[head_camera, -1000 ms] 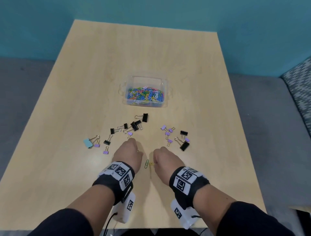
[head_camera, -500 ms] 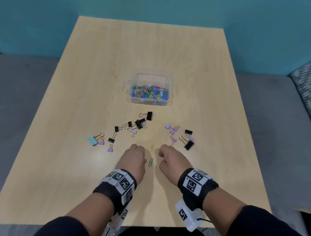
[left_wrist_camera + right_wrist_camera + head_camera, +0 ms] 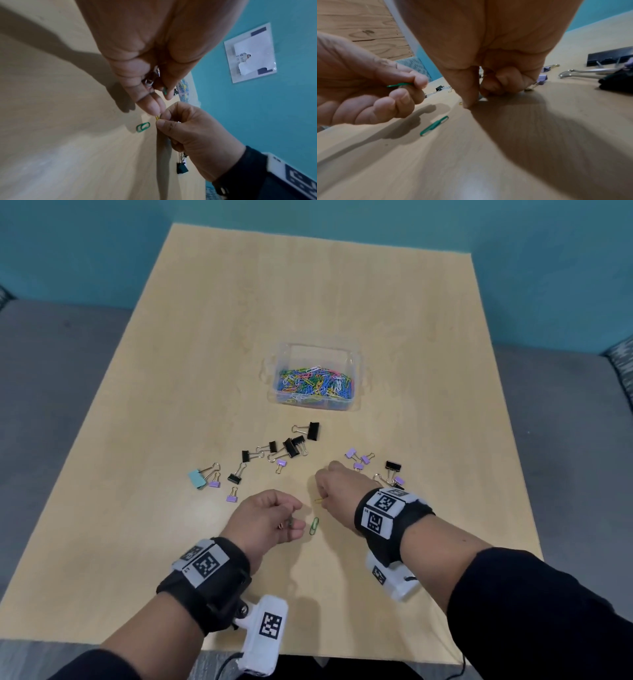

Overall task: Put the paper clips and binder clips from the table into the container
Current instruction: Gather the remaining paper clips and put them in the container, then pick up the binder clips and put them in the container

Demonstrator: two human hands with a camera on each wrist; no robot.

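A clear plastic container [image 3: 354,361] half full of coloured paper clips stands mid-table. My right hand [image 3: 322,500] pinches a yellow paper clip [image 3: 318,500] lying on the table [image 3: 205,337], thumb and finger pressed down on it [image 3: 471,104]. My left hand [image 3: 295,524] hovers beside it with fingers curled round a few clips, one of them a green paper clip [image 3: 400,85]. Another green paper clip [image 3: 314,525] lies loose between the hands [image 3: 143,127]. Black, purple and teal binder clips [image 3: 291,446] are scattered in front of the hands.
One group of binder clips lies to the left [image 3: 236,474], another to the right [image 3: 392,469] just past my right wrist. The table's near edge is close behind my forearms. A teal wall and grey floor surround the table.
My right hand has moved forward onto the yellow paper clip and pinched it. My left hand has rolled so that its curled fingers and held clips show. The loose green clip has stayed put.
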